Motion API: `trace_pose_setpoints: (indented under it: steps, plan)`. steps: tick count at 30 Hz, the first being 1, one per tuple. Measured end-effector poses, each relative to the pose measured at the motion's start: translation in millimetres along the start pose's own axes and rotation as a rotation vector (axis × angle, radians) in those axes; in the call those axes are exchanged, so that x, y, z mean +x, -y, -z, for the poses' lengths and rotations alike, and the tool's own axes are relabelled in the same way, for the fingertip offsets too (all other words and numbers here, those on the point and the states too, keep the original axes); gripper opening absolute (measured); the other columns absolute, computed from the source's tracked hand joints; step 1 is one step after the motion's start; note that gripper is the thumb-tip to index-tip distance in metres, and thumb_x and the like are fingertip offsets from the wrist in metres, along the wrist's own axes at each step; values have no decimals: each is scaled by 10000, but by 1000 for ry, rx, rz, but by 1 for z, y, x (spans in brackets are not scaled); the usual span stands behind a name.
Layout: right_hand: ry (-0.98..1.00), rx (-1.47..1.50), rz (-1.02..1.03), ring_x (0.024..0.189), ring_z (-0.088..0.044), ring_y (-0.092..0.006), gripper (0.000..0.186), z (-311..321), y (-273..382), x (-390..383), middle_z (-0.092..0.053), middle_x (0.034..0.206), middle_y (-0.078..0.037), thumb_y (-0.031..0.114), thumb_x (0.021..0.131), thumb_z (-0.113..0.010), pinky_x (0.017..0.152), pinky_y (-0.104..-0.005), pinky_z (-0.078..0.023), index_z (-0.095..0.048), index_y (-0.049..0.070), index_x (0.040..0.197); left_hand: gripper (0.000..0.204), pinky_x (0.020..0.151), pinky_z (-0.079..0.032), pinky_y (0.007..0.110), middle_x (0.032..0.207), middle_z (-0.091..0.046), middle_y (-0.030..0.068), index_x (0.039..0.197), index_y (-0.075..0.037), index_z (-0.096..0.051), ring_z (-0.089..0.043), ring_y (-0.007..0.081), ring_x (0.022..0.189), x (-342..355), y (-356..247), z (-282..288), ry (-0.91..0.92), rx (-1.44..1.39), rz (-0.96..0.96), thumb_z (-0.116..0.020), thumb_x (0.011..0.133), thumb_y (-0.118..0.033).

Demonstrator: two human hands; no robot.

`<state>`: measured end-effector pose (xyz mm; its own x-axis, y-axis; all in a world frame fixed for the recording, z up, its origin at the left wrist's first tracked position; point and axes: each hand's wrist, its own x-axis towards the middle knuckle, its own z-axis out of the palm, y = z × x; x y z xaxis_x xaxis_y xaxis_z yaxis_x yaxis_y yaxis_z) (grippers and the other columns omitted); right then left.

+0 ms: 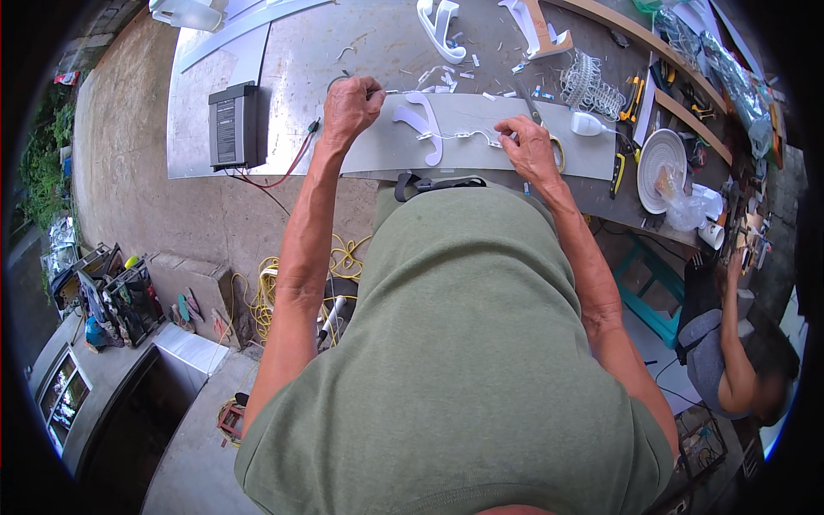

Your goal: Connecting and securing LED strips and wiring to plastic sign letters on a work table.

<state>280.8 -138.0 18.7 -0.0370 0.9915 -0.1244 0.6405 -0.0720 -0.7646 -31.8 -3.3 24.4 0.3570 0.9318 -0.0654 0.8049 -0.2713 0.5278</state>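
My left hand [350,110] is closed above the metal table, with a thin, pale end sticking out of the fingers to the right; what it grips is too small to name. To its right, a white curved letter-shaped piece [427,129] lies on a grey sheet [378,142]. A wired string of small white modules [461,135] runs across this piece toward my right hand [530,150], whose thumb and fingers pinch its right end. Beside that hand lie scissors [560,156], partly hidden by it.
A black power supply box [233,127] with red and black leads sits at the left. White letter shells [441,33], loose modules and coiled module strings [592,84] lie farther back. Pliers [633,99], a white bottle [588,124] and a round white reel [662,170] stand right. Another person [730,352] is at the right.
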Motion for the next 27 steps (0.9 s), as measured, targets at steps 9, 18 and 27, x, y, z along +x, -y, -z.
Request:
trace_pose_setpoints:
  steps: [9,18,27]
  plan:
    - [28,-130,-38,891,-671,-266,213,8,1,-14,-666,983,-109,104,821,-718,795,-384,-528,-711,40,1025,203,692,-528,359,799,-713,152,950,-48,-763,-689,255,737,-9,4,7,116,-27,61,-724,834,-210]
    - [73,1,-77,782,-660,-215,205,8,6,-8,-681,956,-104,127,847,-706,734,-345,-537,-730,42,1032,180,721,-522,405,826,-702,140,922,-59,-758,-680,273,780,-15,-1,2,98,81,-23,-732,816,-202]
    - [98,109,-22,787,-680,-236,187,2,16,10,-706,928,-122,145,886,-672,737,-351,-534,-725,22,1018,338,893,-429,404,1075,-669,68,1073,-127,-729,-554,268,1074,-17,-26,-14,-142,251,-171,-789,773,-271]
